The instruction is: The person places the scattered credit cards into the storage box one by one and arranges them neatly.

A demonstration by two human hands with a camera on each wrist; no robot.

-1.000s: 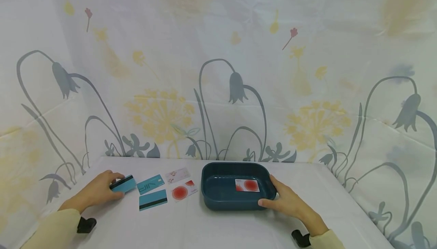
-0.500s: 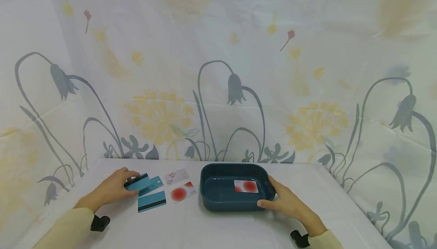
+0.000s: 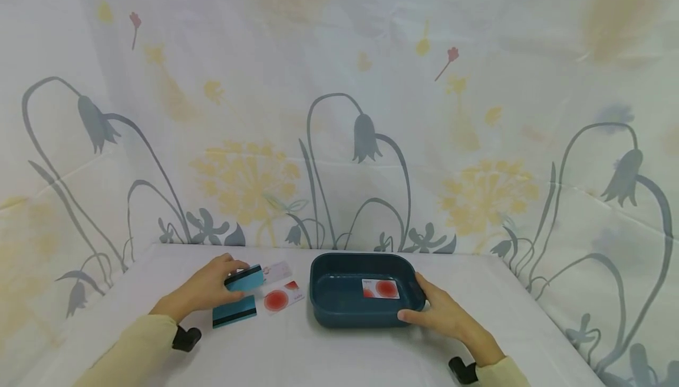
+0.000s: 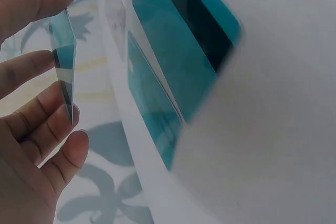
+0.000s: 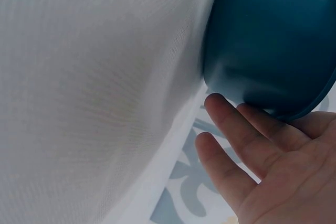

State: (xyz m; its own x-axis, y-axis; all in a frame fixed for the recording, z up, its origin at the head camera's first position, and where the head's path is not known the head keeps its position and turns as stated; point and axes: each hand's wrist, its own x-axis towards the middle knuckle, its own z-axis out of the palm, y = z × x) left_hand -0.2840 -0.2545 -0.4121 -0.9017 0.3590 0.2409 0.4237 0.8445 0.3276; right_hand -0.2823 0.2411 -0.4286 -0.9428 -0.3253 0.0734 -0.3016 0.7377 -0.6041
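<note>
Between thumb and fingers, my left hand (image 3: pixel 209 285) pinches a blue card (image 3: pixel 246 278) with a black stripe, raised over the table. The left wrist view has this card (image 4: pixel 64 56) edge-on. Beneath lie a striped blue card (image 3: pixel 234 312) and another blue card (image 4: pixel 149 95), which the held card and hand hide in the head view. To their right are a white card with a red circle (image 3: pixel 283 299) and a pale patterned card (image 3: pixel 278 270). My right hand (image 3: pixel 451 315) holds the right end of a dark teal plastic box (image 3: pixel 345 320), thumb against its front wall.
Inside the box lies a red-and-white card (image 3: pixel 380 288). A white cloth (image 3: pixel 297 354) covers the table. Right behind it hangs a flower-printed curtain (image 3: pixel 339 198). Each wrist carries a black camera mount.
My left hand has carried the blue card rightward, from left of the other cards to above them. My right hand and the box keep their place.
</note>
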